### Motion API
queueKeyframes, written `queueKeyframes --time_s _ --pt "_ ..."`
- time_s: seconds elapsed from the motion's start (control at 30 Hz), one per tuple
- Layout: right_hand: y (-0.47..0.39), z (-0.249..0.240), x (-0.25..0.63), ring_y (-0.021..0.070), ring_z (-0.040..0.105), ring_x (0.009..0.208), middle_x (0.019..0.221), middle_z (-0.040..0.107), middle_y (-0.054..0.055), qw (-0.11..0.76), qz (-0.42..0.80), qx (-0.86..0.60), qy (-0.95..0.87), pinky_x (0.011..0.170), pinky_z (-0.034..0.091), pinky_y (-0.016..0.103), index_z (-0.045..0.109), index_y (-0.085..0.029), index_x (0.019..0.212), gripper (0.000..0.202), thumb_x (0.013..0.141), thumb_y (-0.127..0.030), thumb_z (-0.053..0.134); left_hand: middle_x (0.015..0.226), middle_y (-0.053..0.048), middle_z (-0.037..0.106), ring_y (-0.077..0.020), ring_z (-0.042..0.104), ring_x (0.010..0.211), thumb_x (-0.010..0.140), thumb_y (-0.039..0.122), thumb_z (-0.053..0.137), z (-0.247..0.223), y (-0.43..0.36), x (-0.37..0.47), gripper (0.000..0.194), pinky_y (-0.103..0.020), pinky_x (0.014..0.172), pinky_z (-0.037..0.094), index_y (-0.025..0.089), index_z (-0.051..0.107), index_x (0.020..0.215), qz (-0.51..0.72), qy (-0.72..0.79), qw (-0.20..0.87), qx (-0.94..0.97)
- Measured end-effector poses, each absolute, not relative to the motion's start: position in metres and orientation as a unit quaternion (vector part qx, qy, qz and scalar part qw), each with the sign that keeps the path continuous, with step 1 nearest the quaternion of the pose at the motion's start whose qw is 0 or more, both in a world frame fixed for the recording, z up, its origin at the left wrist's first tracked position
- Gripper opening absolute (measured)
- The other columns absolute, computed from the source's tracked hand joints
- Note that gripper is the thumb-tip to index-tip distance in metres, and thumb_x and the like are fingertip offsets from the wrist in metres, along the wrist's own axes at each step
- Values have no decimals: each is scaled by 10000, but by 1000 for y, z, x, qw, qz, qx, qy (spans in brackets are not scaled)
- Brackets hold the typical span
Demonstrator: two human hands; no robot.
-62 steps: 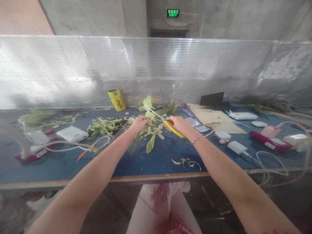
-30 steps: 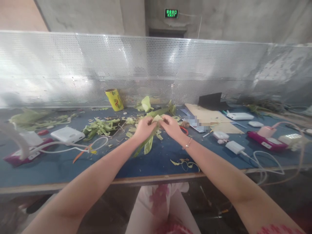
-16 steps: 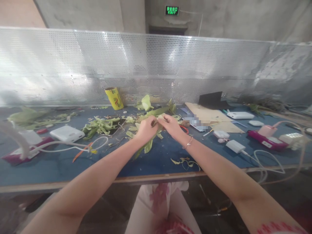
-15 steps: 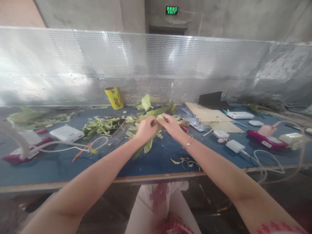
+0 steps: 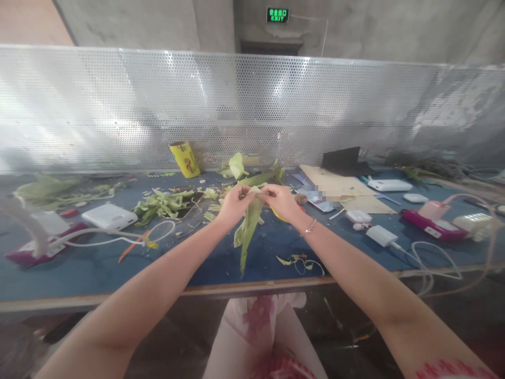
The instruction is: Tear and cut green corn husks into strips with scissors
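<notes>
- Worktop: blue. Thin scraps lie near its front edge, right of centre.
- Orange strip: flat, front left, by a looped white cable.
- Leaf: mid-worktop, top end between both hands, the rest hanging down toward the front edge, tip lowest.
- Left hand: fingers narrow, pinching the leaf's top.
- Right hand: fingers narrow, pinching the same end, just beside the left. Bracelet on the wrist.
- Yellow handle: partly hidden under the right hand; can't tell if touching.
- Charger: white, right side, cable running forward. Magenta power strip farther right.
- Leaf pile: left of the hands, just beyond a white box.
- Phone: beyond the right hand, by tan sheets.
- Yellow roll: tilted, back left, near the perforated screen.
- Exit sign: lit green, on the wall beyond.
</notes>
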State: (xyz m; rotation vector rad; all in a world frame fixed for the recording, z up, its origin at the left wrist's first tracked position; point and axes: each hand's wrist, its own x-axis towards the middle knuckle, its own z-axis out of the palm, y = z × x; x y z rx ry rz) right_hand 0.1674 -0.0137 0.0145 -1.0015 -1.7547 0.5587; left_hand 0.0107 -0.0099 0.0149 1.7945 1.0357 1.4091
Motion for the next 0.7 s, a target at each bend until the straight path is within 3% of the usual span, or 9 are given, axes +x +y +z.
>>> queueKeyframes --time_s 0.17,0.43,0.7 --pt "-16 18 172 109 493 528 570 556 -20 475 227 -415 -742 535 379 243 616 -175 689 225 746 -391 590 696 0 589 -103 514 621 714 301 573 20 -13 9 158 -218 566 391 156 594 775 517 385 322 694" --pt "-15 18 173 117 538 587 703 647 16 532 308 -385 -688 575 458 266 665 -190 805 202 725 -368 613 621 25 563 -105 543 556 615 201 605 24 -16 11 171 -237 527 464 171 610 783 535 371 491 579" --pt "-4 11 176 97 552 616 746 654 5 549 395 -333 -657 633 481 273 688 -204 850 206 707 -350 658 600 10 582 -86 524 511 620 197 640 26 -16 7 160 -231 494 448 157 654 774 536 341 526 566"
